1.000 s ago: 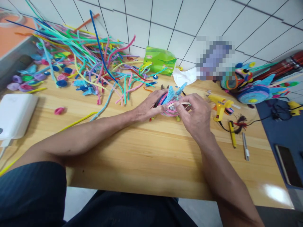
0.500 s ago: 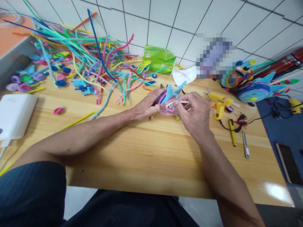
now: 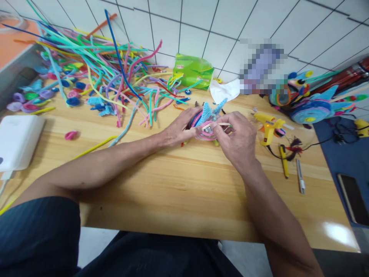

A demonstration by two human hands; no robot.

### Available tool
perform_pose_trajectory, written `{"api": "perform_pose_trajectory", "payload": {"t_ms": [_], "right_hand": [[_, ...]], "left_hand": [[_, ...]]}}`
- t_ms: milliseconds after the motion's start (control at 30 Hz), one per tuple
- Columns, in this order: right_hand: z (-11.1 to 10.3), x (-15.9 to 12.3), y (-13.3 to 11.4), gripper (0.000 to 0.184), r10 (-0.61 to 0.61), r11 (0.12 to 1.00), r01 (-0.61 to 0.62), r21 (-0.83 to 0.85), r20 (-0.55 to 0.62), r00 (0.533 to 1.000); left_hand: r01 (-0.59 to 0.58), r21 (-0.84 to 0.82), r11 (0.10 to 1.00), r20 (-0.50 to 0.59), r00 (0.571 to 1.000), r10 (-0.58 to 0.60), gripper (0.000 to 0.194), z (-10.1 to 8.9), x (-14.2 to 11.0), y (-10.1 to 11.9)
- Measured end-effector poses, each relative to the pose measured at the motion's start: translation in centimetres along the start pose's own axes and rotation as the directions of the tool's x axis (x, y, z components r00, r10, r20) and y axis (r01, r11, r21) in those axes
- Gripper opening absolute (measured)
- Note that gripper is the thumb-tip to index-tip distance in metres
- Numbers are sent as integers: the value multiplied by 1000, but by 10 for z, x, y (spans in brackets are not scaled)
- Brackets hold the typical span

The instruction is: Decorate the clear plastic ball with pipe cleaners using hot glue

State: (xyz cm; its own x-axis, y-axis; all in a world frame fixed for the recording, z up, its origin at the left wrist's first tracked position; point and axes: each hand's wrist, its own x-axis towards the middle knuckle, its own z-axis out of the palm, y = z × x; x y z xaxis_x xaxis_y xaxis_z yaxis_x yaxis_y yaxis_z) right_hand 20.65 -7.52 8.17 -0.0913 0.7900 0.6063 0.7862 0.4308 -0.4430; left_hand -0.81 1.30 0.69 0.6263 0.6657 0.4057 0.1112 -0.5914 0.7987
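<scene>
A round craft figure (image 3: 205, 134) of coiled pink, blue and purple pipe cleaners, with light-blue pointed pieces on top, stands at the middle of the table. My left hand (image 3: 182, 127) grips its left side, thumb across the front. Pinched in my right hand (image 3: 238, 132) is a thin pale wooden stick (image 3: 225, 124), its tip against the figure's front, inside the pink coil. The right fingertips partly cover the coil's right edge.
Loose pipe cleaners (image 3: 112, 73) pile up at the back left, near a green packet (image 3: 193, 71). To the right lie a yellow glue gun (image 3: 268, 125), a yellow cutter (image 3: 284, 161), a grey knife (image 3: 300, 176) and a finished blue craft figure (image 3: 309, 107). A white box (image 3: 20, 142) sits left.
Almost nothing differs. The view has shifted very slightly, and both hands keep the same hold on the figure and the stick.
</scene>
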Motion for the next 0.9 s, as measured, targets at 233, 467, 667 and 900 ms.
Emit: {"api": "perform_pose_trajectory", "payload": {"t_ms": [233, 467, 667, 900], "right_hand": [[-1, 0, 0, 18, -1, 1000, 1, -11, 5, 1000], [-1, 1, -1, 20, 17, 1000, -17, -20, 17, 1000], [-2, 1, -1, 19, 37, 999, -37, -4, 19, 999], [-1, 1, -2, 17, 39, 999, -39, -6, 13, 999]], "left_hand": [[65, 25, 998, -10, 998, -64, 83, 0, 0, 5], [66, 8, 998, -24, 998, -66, 79, 0, 1, 10], [55, 11, 998, -35, 998, -54, 76, 1, 1, 8], [69, 21, 997, -46, 997, -68, 79, 1, 1, 9]]}}
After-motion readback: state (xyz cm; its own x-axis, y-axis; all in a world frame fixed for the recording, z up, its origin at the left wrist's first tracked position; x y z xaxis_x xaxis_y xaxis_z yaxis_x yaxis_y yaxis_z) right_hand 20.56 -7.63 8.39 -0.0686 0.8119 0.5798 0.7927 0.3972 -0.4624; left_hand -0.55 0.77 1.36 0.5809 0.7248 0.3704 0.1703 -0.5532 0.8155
